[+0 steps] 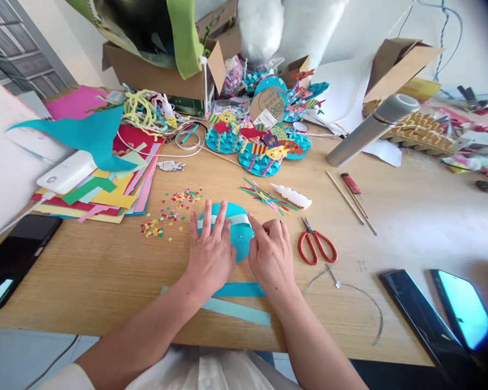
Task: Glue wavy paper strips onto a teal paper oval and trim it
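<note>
A round blue paper disc (243, 250) lies on the table with a pale blue paper strip (239, 219) arching across its upper part. My left hand (212, 246) rests over the disc's left side, fingers spread, fingertips on the strip. At the strip's right end is the index fingertip of my right hand (271, 249), its other fingers curled in; the underside of this grip is hidden. Below my hands lie a darker blue strip (244, 290) and a second pale strip (238, 311). Red-handled scissors (316, 246) lie right of my right hand.
Confetti (152, 227) is left of the disc. Thin paper strips (264, 196) and a white glue bottle (293, 196) lie beyond it. Decorated blue paper pieces (260, 162), a grey cylinder (372, 130), coloured paper (146, 187) and phones (427, 319) surround the work.
</note>
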The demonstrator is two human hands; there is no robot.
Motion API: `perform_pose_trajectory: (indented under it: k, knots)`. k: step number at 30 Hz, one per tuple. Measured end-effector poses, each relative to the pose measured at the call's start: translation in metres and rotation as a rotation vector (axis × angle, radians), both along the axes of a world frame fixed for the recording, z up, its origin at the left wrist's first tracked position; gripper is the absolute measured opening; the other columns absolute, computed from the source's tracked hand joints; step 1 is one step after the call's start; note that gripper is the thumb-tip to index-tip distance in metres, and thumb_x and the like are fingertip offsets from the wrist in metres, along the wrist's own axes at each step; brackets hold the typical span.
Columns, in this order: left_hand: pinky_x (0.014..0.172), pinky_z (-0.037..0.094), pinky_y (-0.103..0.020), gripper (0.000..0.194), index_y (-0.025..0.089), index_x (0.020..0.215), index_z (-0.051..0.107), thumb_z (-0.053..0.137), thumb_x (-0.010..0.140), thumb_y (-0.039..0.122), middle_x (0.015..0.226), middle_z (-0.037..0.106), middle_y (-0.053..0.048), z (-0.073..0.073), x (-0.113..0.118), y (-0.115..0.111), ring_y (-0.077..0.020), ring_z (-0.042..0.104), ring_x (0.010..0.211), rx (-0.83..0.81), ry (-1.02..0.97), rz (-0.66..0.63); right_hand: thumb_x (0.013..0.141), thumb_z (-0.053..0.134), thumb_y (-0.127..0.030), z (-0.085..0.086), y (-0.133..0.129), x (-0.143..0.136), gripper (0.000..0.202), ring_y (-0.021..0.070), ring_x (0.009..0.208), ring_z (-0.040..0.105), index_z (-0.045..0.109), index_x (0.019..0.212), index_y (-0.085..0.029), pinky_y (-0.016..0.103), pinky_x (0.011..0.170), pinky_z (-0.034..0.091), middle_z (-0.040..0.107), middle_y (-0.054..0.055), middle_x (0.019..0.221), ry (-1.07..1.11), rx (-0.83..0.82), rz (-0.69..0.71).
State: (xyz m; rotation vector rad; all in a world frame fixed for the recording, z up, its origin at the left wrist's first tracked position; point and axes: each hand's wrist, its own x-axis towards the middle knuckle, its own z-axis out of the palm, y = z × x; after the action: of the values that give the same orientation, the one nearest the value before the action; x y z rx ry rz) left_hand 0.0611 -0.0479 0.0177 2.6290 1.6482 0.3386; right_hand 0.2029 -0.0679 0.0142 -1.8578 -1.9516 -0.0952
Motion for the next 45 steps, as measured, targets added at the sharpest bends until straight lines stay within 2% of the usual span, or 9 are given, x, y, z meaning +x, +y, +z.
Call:
perform_pose_trajectory:
  k: [5,9,23,31,45]
  knots:
    - [0.117,0.010,-0.065,0.046,0.012,0.130,0.057,0.050,0.087,0.024,0.159,0.023,-0.009,-0.0030,0.0001,0.0005,-0.0372,0.001,0.148,0.015,0.000,0.010,0.089,0.035,-0.014,0.0000,-0.0014,-0.0022,0.048,0.0151,0.063,0.058,0.058,0.131,-0.016,0.024,0.056,0.038,0.068,0.005,0.073,0.007,-0.105,-0.005]
    - [0.117,0.011,-0.065,0.045,0.010,0.129,0.057,0.049,0.088,0.025,0.159,0.025,-0.011,-0.0017,0.0004,0.0012,-0.0382,0.004,0.148,-0.003,0.005,0.010,0.089,0.035,-0.016,0.0031,-0.0027,-0.0047,0.050,0.0130,0.054,0.060,0.058,0.132,-0.018,0.024,0.048,0.030,0.071,0.004,0.067,-0.050,-0.151,-0.030]
    - [0.117,0.011,-0.064,0.047,0.009,0.132,0.055,0.047,0.089,0.025,0.159,0.023,-0.011,0.0000,0.0005,0.0018,-0.0371,0.003,0.148,-0.043,0.025,-0.003,0.089,0.040,-0.018,0.0029,-0.0006,-0.0068,0.054,0.0167,0.060,0.068,0.047,0.142,-0.021,0.024,0.050,0.034,0.074,0.004,0.072,-0.133,-0.332,-0.036]
    - [0.117,0.012,-0.064,0.046,0.013,0.131,0.056,0.049,0.087,0.023,0.158,0.026,-0.011,-0.0011,-0.0004,0.0026,-0.0362,0.005,0.148,-0.032,-0.017,-0.012,0.089,0.041,-0.019,0.0024,0.0008,-0.0072,0.051,0.0180,0.063,0.070,0.050,0.140,-0.022,0.025,0.052,0.037,0.075,0.005,0.076,-0.130,-0.373,-0.032]
    - [0.118,0.011,-0.062,0.047,0.011,0.132,0.055,0.047,0.087,0.022,0.158,0.025,-0.011,-0.0012,-0.0003,0.0026,-0.0361,0.005,0.148,-0.051,0.003,-0.016,0.090,0.044,-0.022,0.0037,0.0019,-0.0085,0.051,0.0199,0.061,0.070,0.049,0.140,-0.025,0.023,0.050,0.039,0.074,0.006,0.072,-0.185,-0.436,-0.039]
